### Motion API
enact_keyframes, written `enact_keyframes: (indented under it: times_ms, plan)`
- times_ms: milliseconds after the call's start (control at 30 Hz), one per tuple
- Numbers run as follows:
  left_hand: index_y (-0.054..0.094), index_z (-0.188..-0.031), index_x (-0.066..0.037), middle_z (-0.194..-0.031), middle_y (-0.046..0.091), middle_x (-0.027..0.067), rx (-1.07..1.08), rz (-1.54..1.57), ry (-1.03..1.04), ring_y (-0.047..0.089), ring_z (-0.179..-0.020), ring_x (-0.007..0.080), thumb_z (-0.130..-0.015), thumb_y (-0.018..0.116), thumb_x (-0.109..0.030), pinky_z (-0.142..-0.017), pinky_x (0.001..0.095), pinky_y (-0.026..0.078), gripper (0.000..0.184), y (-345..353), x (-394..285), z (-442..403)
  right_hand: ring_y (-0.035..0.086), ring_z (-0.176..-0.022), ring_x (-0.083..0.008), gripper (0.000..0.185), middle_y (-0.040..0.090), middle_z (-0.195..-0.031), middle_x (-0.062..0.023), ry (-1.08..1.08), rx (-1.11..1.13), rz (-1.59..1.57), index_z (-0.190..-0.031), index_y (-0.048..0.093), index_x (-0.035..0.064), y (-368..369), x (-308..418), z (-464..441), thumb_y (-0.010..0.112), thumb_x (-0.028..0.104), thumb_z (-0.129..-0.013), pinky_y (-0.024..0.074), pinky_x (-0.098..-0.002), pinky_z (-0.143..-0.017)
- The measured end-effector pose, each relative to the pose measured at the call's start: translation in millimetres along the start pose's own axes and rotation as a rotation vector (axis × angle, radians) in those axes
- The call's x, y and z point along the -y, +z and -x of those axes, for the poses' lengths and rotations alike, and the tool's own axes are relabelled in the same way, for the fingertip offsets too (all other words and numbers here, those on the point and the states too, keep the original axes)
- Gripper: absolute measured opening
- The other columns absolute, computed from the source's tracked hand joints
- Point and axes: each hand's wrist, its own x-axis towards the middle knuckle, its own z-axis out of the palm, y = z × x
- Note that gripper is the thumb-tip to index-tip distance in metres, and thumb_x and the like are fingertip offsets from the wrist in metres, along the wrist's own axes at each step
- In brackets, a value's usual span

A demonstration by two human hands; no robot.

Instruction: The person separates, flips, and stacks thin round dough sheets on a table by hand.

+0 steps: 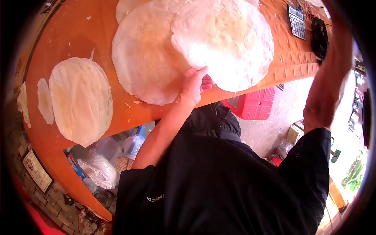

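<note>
My left hand (pixel 194 85) is at the table's front edge, its thumb and forefinger closed on the lower rim of a thin, pale round flatbread (pixel 231 43). This sheet is brightly lit and overlaps a second large round flatbread (pixel 145 51) to its left. Part of another sheet shows behind them at the top. On the left of the table lies a smaller oval flatbread (pixel 81 100) with a narrow torn piece (pixel 45 101) beside it. My right forearm (pixel 329 82) is raised on the right, and its hand is out of view.
The orange-covered table (pixel 129 115) carries a calculator (pixel 297 22) and a black strap-like item (pixel 319 37) at the far right. Below the edge are a red plastic stool (pixel 256 105) and plastic bags (pixel 100 170). A framed sign (pixel 37 171) is at the lower left.
</note>
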Motion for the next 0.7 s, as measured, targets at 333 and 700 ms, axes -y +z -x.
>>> enact_keyframes:
  times_ms: [333, 700]
  plan:
    - [0.059, -0.082, -0.006, -0.068, 0.056, 0.0016, -0.101, 0.054, 0.264, 0.052, -0.053, 0.0114, -0.086, 0.057, -0.015, -0.049, 0.0248, 0.044, 0.009, -57.7, 0.0, 19.0, 0.062, -0.070, -0.0289, 0.020, 0.062, -0.075, -0.0125, 0.542, 1.083, -0.687, -0.084, 0.063, 0.0060, -109.5, 167.7, 99.0, 0.053, -0.002, -0.070, 0.0519, -0.0375, -0.060]
    - [0.045, -0.131, -0.009, -0.124, 0.058, 0.0094, 0.112, 0.371, 0.141, 0.058, -0.107, 0.0227, -0.097, 0.035, -0.047, -0.086, 0.0398, 0.050, 0.053, -58.2, -4.5, 41.7, 0.056, -0.069, -0.0272, 0.015, 0.053, -0.071, -0.0081, 0.606, 1.127, -0.833, -0.080, 0.057, 0.0068, -147.0, 251.2, 119.1, 0.057, 0.004, -0.065, 0.0472, -0.0389, -0.055]
